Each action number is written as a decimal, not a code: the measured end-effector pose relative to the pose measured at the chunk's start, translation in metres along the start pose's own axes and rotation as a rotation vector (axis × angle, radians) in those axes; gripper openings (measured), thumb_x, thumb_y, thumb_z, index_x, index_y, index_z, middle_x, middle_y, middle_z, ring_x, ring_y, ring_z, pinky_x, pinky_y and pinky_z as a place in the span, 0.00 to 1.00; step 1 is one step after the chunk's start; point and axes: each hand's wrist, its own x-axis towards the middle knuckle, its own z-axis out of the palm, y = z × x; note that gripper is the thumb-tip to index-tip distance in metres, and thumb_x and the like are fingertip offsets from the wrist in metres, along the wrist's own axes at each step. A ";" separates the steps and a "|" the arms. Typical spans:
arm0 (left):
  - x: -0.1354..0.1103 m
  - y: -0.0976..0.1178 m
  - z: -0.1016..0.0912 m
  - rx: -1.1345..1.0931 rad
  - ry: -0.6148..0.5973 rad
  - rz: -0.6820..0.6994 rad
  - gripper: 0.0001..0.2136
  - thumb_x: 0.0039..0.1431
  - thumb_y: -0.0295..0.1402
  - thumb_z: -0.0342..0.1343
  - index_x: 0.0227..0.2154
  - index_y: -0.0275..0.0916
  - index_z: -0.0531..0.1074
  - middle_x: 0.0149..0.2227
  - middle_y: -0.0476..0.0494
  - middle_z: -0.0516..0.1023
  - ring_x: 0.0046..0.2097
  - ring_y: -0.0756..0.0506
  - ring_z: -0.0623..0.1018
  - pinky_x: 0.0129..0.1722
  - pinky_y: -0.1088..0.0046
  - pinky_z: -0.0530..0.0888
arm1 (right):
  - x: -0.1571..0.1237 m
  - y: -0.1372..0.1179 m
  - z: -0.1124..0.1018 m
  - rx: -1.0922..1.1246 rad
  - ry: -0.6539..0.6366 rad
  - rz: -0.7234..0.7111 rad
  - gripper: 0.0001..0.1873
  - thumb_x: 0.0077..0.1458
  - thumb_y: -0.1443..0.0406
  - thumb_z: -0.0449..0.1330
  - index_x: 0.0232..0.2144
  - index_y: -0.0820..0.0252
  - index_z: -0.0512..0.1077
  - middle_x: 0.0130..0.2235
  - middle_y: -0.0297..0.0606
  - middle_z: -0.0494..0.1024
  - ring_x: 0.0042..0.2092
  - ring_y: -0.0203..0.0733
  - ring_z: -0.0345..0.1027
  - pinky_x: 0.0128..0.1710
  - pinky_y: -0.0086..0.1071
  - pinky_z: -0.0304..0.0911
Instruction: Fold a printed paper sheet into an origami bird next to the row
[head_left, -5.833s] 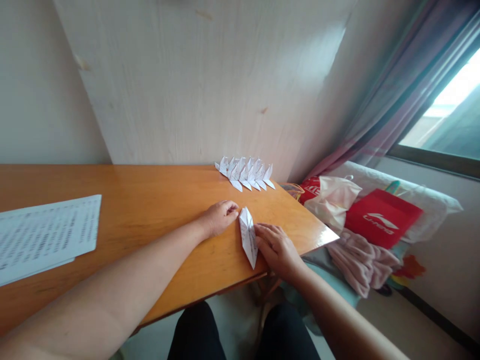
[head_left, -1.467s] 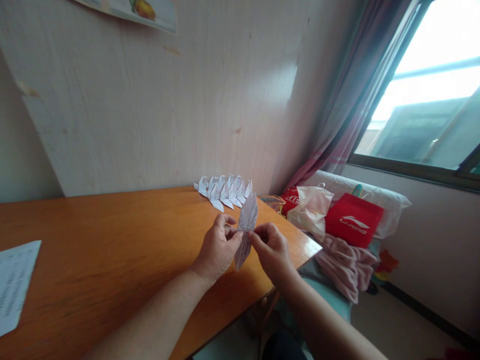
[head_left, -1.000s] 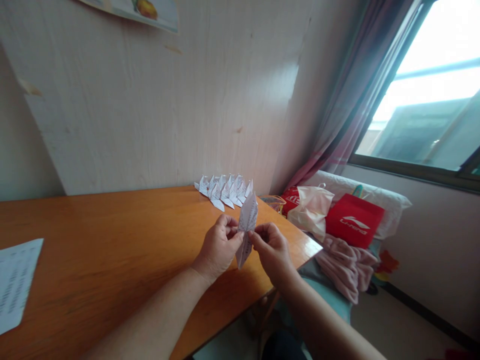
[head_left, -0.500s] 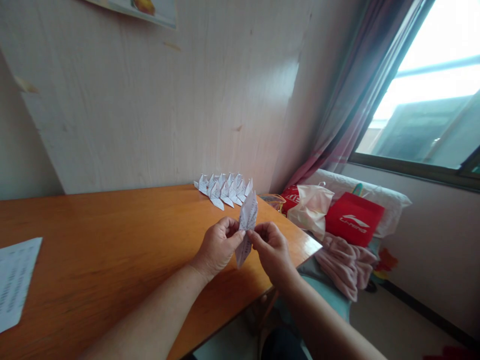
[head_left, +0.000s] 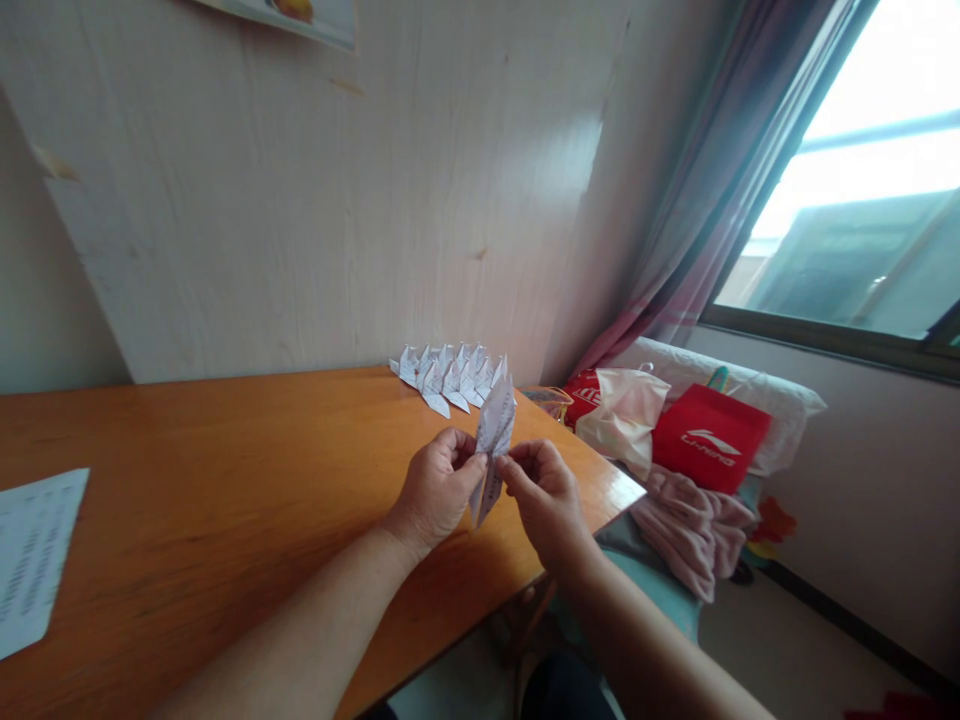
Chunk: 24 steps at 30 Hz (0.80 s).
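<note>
A folded piece of white printed paper (head_left: 495,415), long and diamond-shaped, stands upright between my two hands above the table. My left hand (head_left: 441,482) pinches its left side at the middle with thumb and forefinger. On the other side my right hand (head_left: 541,490) grips the right edge at the same height, thumb toward me. The paper's lower half hangs below my thumbs and shows a split down its middle. Behind it, several folded paper figures (head_left: 450,378) with pointed tips stand grouped near the table's back edge.
The orange-brown wooden table (head_left: 247,470) meets a wall at the back. A printed sheet (head_left: 37,560) lies at the left. Beyond the table's right corner are a red bag (head_left: 709,435), a white plastic bag (head_left: 622,410) and a pink cloth (head_left: 690,530).
The lower half of the folded paper has parted slightly more. Both hands keep their pinch on it in almost the same place, and the view has shifted a little.
</note>
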 end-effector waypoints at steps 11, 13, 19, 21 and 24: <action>0.000 0.001 -0.001 -0.012 0.004 -0.017 0.08 0.56 0.36 0.59 0.32 0.36 0.70 0.30 0.47 0.77 0.31 0.48 0.76 0.31 0.75 0.71 | -0.003 -0.008 0.001 0.031 -0.066 0.101 0.15 0.50 0.54 0.66 0.29 0.59 0.69 0.25 0.29 0.70 0.25 0.34 0.61 0.25 0.29 0.57; 0.000 0.003 0.000 -0.019 0.002 -0.024 0.08 0.56 0.37 0.59 0.32 0.36 0.71 0.29 0.47 0.77 0.31 0.48 0.75 0.31 0.75 0.71 | -0.003 -0.006 0.001 0.009 -0.048 0.072 0.15 0.50 0.55 0.66 0.30 0.59 0.70 0.26 0.31 0.72 0.26 0.35 0.63 0.26 0.30 0.60; -0.001 0.003 -0.001 -0.070 -0.019 -0.049 0.09 0.55 0.38 0.60 0.32 0.36 0.71 0.30 0.48 0.77 0.31 0.48 0.75 0.32 0.75 0.71 | -0.002 -0.002 0.002 -0.008 -0.033 0.053 0.14 0.51 0.55 0.65 0.29 0.58 0.69 0.26 0.31 0.72 0.26 0.36 0.63 0.26 0.30 0.60; 0.000 0.002 -0.001 -0.094 -0.010 -0.051 0.09 0.55 0.37 0.61 0.32 0.36 0.71 0.30 0.48 0.77 0.31 0.49 0.75 0.32 0.75 0.71 | -0.002 -0.003 0.002 -0.002 -0.036 0.033 0.13 0.52 0.55 0.64 0.30 0.58 0.69 0.27 0.31 0.72 0.27 0.36 0.64 0.27 0.31 0.61; 0.001 0.001 -0.002 -0.122 0.004 -0.062 0.09 0.54 0.37 0.61 0.31 0.36 0.71 0.29 0.48 0.77 0.31 0.49 0.75 0.32 0.75 0.71 | -0.004 -0.005 0.002 -0.003 -0.013 -0.010 0.13 0.53 0.55 0.64 0.32 0.57 0.69 0.28 0.31 0.71 0.28 0.36 0.64 0.28 0.31 0.62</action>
